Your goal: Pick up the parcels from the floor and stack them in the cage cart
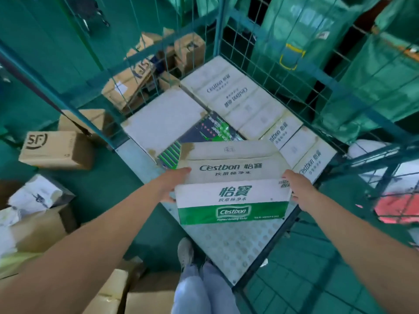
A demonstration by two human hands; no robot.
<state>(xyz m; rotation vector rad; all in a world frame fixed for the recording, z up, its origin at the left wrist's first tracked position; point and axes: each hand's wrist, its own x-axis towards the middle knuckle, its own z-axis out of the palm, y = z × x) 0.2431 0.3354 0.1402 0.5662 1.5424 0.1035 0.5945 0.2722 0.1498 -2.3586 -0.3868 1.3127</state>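
Two hands carry one parcel here: our left hand [175, 185] holds the left end of the Cestbon carton [232, 184], fingers laid over its top edge and thumb below, and our right hand [299, 191] presses the right end with fingers that look fairly straight. So each grip is on the carton, one at either end, with neither hand nearer than the other.

The carton hangs just above the cage cart floor [235, 243], over the bare studded plate at the near, open edge. Its long axis runs across us, left to right, with the green band facing us.

What we judge the coming move to turn on is this: the free space lies straight ahead of and beneath the carton. At the far edge of the cart floor a row of white Cestbon cartons [244, 103] lines the wire mesh wall [283, 71]. A plain white box [163, 121] fills the far left corner, and a dark green-striped box [204, 134] lies between them, just behind the held carton. We would lower it forward, keeping the long axis as it is, until it sits against the striped box.

More parcels wait on the floor to our left, among them a brown SF box [56, 149].
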